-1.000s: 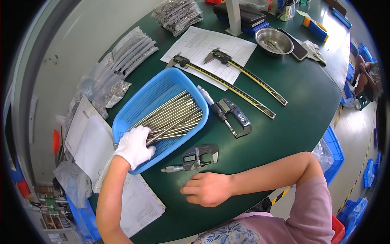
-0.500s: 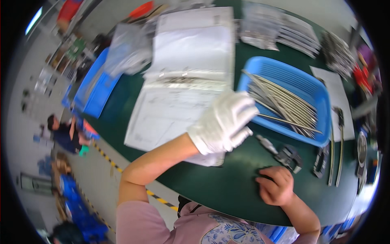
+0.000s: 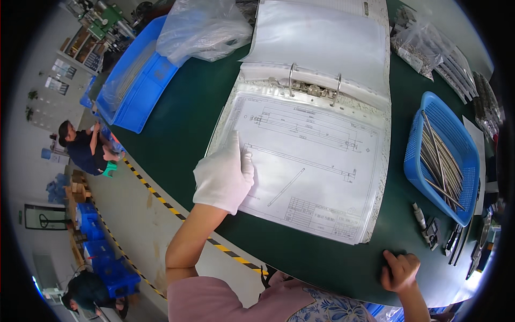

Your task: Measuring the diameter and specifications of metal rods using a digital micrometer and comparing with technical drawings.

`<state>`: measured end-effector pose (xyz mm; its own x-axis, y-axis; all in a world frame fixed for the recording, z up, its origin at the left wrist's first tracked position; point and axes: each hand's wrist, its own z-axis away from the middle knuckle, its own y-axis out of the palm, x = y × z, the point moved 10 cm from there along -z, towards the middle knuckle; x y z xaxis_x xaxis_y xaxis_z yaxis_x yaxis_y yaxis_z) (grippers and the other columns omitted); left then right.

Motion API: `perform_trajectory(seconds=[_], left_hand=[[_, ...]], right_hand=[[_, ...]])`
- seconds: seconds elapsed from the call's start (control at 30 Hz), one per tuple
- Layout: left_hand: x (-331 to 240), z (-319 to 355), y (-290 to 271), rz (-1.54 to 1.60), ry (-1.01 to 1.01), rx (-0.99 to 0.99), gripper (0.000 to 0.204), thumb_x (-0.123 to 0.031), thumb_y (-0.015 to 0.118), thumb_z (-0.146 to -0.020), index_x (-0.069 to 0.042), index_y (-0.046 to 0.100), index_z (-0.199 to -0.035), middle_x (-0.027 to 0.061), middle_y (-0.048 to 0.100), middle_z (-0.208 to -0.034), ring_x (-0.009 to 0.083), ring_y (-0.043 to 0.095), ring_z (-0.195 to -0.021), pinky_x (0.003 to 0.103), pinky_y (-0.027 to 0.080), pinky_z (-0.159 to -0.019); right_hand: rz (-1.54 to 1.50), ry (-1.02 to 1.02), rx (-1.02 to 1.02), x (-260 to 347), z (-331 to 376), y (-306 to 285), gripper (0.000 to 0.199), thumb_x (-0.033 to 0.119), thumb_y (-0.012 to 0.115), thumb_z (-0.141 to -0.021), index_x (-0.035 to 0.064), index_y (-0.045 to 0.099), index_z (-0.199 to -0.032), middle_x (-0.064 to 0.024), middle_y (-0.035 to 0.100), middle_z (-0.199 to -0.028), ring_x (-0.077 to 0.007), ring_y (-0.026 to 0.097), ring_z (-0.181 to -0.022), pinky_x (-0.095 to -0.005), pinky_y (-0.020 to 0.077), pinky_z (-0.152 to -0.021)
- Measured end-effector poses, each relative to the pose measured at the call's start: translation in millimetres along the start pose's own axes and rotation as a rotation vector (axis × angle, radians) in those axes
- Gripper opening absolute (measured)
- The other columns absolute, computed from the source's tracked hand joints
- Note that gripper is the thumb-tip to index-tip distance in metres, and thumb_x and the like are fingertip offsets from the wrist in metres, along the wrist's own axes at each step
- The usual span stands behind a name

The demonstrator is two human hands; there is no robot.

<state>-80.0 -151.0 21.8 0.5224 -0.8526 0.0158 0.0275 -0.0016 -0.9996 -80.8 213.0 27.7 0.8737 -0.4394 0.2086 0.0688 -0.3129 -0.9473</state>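
A ring binder (image 3: 378, 182) lies spread on the green table, with a technical drawing (image 3: 322, 182) of long thin rods on its lower page. My left hand (image 3: 222, 177), in a white glove, rests at the drawing's left edge. Its index finger is stretched out onto the sheet and its thumb stands apart; the other fingers are partly hidden. My bare right hand (image 3: 401, 271) is at the table's near edge, loosely bent, with thumb and index finger apart and nothing visible in it. A micrometer (image 3: 427, 228) is the nearest tool to it.
A blue basket (image 3: 413, 155) of metal rods (image 3: 441, 161) stands right of the binder, with a caliper (image 3: 477, 244) beyond. Bagged parts (image 3: 421, 51) lie at the far right. A blue bin (image 3: 145, 88) and clear plastic bag (image 3: 206, 29) sit at left. People work beyond the table.
My left hand has gone from beside the basket to the drawing's left edge. The view has swung, so binder and basket appear further right. My right hand stays near the table's edge.
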Motion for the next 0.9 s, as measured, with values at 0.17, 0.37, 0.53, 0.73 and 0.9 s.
perform_trajectory(seconds=[0.17, 0.37, 0.53, 0.73, 0.9], left_hand=[[-32.5, -5.9, 5.2, -0.031, 0.128, 0.280, 0.051, -0.031, 0.042, -0.083, 0.003, 0.038, -0.121, 0.0108, 0.055, -0.058, 0.0270, 0.053, -0.048, 0.038, 0.043, -0.047], [-91.8, -6.9, 12.9, -0.078, 0.437, 0.319, 0.055, -0.031, 0.041, -0.083, 0.009, 0.035, -0.120, 0.0049, 0.046, -0.048, 0.0189, 0.045, -0.038, 0.037, 0.036, -0.038], [-121.4, 16.6, 13.4, -0.073, 0.693, 0.057, 0.054, -0.028, 0.046, -0.080, 0.010, 0.040, -0.116, 0.0024, 0.041, -0.046, 0.0141, 0.038, -0.036, 0.033, 0.031, -0.037], [-121.5, 26.2, 16.6, 0.058, 0.858, 0.089, 0.056, -0.023, 0.053, -0.076, 0.011, 0.039, -0.117, 0.0005, 0.037, -0.046, 0.0118, 0.036, -0.037, 0.030, 0.029, -0.038], [-121.6, 24.2, 17.9, 0.083, 0.857, 0.097, 0.059, -0.025, 0.055, -0.074, 0.010, 0.038, -0.119, -0.0015, 0.034, -0.045, 0.0106, 0.034, -0.037, 0.028, 0.028, -0.037]], right_hand=[[0.004, 0.014, 0.014, -2.3, 1.0, 3.8, 0.030, 0.017, 0.055, -0.057, 0.0055, 0.060, -0.084, -0.0015, 0.035, -0.050, -0.0182, 0.034, -0.038, -0.0307, 0.0280, -0.038], [0.014, 0.024, 0.049, -3.1, 4.7, 7.7, 0.029, 0.020, 0.053, -0.059, 0.0076, 0.059, -0.084, -0.0011, 0.035, -0.050, -0.0181, 0.035, -0.040, -0.0312, 0.0297, -0.042], [0.018, 0.020, 0.024, -6.3, 10.0, 8.5, 0.026, 0.025, 0.052, -0.064, 0.0096, 0.060, -0.083, 0.0004, 0.035, -0.051, -0.0174, 0.037, -0.043, -0.0318, 0.0325, -0.048], [0.005, 0.002, 0.099, -4.8, 11.7, 12.0, 0.026, 0.024, 0.049, -0.066, 0.0059, 0.056, -0.084, -0.0047, 0.040, -0.058, -0.0199, 0.039, -0.051, -0.0340, 0.0321, -0.057], [-0.047, -0.001, 0.161, -11.1, 25.4, 17.5, 0.026, 0.024, 0.049, -0.065, 0.0056, 0.055, -0.082, -0.0055, 0.040, -0.060, -0.0204, 0.039, -0.053, -0.0341, 0.0311, -0.057]])
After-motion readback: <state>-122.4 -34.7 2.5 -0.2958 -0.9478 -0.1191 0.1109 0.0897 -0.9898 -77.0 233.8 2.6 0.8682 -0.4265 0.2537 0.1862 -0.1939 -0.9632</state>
